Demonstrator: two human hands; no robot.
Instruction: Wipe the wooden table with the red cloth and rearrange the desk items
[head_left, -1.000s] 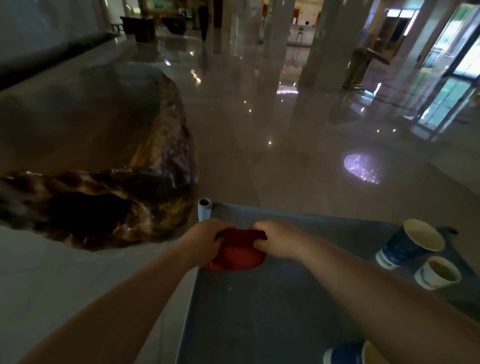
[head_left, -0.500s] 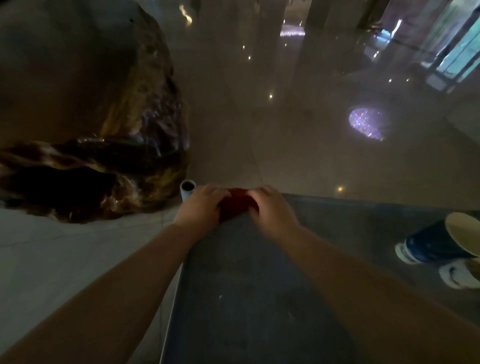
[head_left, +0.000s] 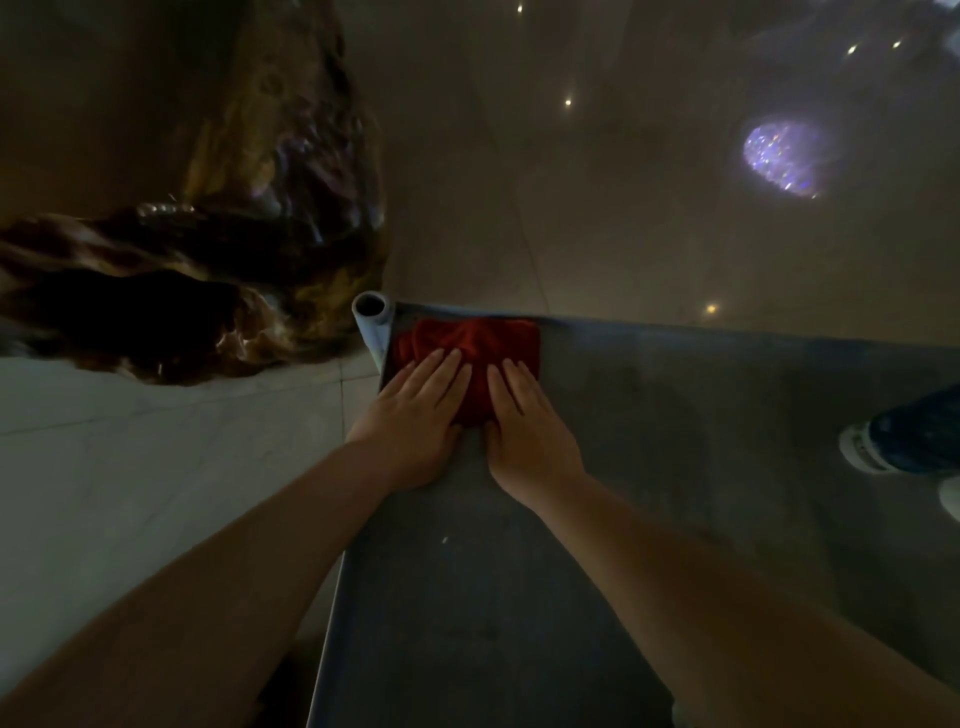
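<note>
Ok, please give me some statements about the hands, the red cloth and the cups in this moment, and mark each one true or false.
1. Both hands lie flat, palms down, on the red cloth. True: the left hand and the right hand press on it side by side.
2. The cloth is in the middle of the grey surface. False: it sits at the far left corner, beside the tube-shaped corner post.
3. A blue paper cup shows at the right edge of the view. True.
4. The right hand is holding the cup. False: the cup is apart from both hands.
5. The cloth is bunched up in the air. False: it lies spread on the surface.
</note>
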